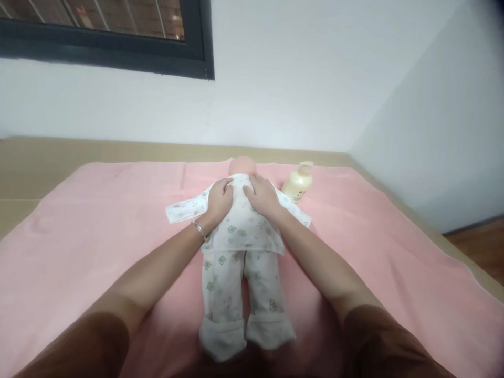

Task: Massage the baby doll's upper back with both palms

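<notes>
Underneath everything, a pink blanket (98, 220) covered the surface and spread well beyond the fingers on every side, with a tan edge showing past it at the wall. On the middle of that blanket lay a doll (240, 262) in a white printed suit, apparently face down, its head beyond the fingertips and its legs running back toward the person between the two forearms. It looked soft and light, a stuffed cloth body that would sag and fold if lifted by one end; only the head seemed firm. The surest hold looked to be around the trunk just under the arms, where the palms already rested, or with one palm beneath the head.

The left hand (218, 202) lay flat on the doll's upper back, fingers loosely together and curved over the shoulder, pressing rather than gripping. A bracelet (199, 229) sat on that wrist. The right hand (263, 198) lay beside it on the other shoulder, fingers slightly spread, also clamping nothing. Just outside the right fingers, near the doll's outstretched sleeve, stood a small cream bottle (299, 182), tilted.
</notes>
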Demonstrator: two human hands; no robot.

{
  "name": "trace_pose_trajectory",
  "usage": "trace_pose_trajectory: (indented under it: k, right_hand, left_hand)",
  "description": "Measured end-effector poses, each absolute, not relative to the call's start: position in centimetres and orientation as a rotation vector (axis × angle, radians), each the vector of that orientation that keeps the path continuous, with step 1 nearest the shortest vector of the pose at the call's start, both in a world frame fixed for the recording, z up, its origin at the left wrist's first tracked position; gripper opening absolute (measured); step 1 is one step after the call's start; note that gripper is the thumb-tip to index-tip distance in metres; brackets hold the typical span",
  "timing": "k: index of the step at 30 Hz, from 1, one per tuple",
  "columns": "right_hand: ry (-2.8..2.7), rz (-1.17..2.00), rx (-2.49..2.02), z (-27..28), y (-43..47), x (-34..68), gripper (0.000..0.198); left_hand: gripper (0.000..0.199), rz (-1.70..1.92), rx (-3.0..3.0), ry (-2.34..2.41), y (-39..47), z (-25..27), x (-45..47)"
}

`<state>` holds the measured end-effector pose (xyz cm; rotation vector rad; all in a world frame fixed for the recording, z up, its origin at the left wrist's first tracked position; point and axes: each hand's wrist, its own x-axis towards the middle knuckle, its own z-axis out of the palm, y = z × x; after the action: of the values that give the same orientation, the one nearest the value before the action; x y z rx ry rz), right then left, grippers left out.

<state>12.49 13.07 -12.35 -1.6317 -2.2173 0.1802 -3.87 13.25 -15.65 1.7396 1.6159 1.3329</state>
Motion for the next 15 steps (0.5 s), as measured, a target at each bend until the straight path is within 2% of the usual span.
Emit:
trace_pose_trajectory:
  k: [5, 8, 11, 15]
  right_hand:
    - [-2.219, 0.022, -1.800, -11.6, 8.8, 10.5, 0.062]
    - [-2.368, -0.017, -1.629, -11.7, 7.2, 9.6, 0.061]
    - [-2.502, 0.129, -1.380, -11.7, 8.3, 10.2, 0.057]
    - [-2.407, 0.323, -1.402, -11.8, 11.2, 12.2, 0.054]
  left_hand:
    - [0.040, 1.341, 1.728, 1.618, 13.3, -15.8, -3.9]
    - [0.040, 1.343, 1.732, 1.608, 13.3, -15.7, -3.9]
    - [0.041, 1.339, 1.734, 1.617, 13.2, -15.7, -3.9]
    - [0.042, 1.315, 1.769, 1.639, 13.2, -15.7, -3.8]
